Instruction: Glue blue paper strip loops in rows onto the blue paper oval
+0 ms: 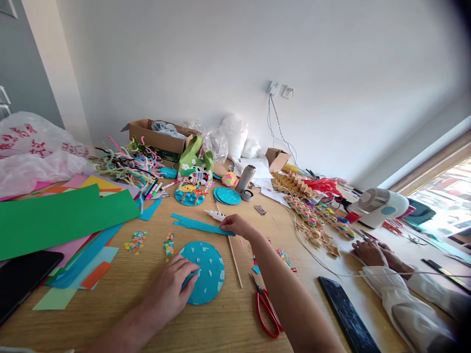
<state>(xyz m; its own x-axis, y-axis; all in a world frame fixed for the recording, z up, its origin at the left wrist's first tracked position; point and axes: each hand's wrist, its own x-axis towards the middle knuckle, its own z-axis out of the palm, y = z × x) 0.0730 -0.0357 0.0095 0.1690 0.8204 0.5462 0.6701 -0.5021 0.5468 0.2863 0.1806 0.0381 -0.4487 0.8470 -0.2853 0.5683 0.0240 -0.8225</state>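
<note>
A blue paper disc (206, 274) is lying at the lower centre of the frame. It is being pressed flat at its left edge by the left hand (172, 289), whose fingers are stretched out loose on the paper, grasping nothing. Small white scraps are already sitting across the disc's face, with bare blue showing between them, so the covering is judged to be only partly done. Two little heaps of coloured paper bits (135, 241) are lying unused to the disc's upper left.

Above the disc, the right hand (235, 224) is being laid against the end of a blue paper strip (198, 225), beside a white glue bottle (215, 214) (whether its curled fingers are pinching anything cannot be told). A wooden stick (234, 262) and red scissors (267, 309) are lying to the right.

The wooden table (147, 314) is being crowded by coloured sheets (62, 215) at the left and by another person's hands (371, 252) at the right. A plain white wall is filling the upper frame.
</note>
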